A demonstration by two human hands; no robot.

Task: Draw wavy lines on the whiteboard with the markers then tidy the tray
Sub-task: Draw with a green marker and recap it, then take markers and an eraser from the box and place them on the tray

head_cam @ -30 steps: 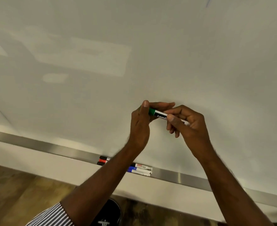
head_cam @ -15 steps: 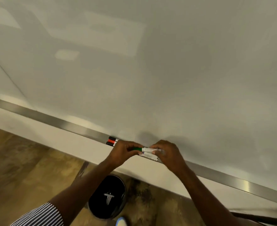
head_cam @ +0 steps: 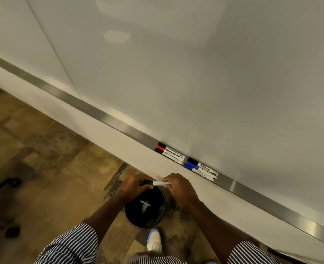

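Observation:
A green-capped marker is held between both hands, below the tray and over a black bin. My left hand grips its green cap end; my right hand pinches the white barrel. On the metal tray under the whiteboard lie several markers: a black- and red-capped group and a black- and blue-capped group to its right. I see no lines on the visible part of the board.
A round black bin stands on the brown floor directly under my hands. My white shoe is beside it. A dark chair base sits at the far left.
Both hands came down with the green marker, from in front of the board past the tray to over the bin. The camera tilted downward.

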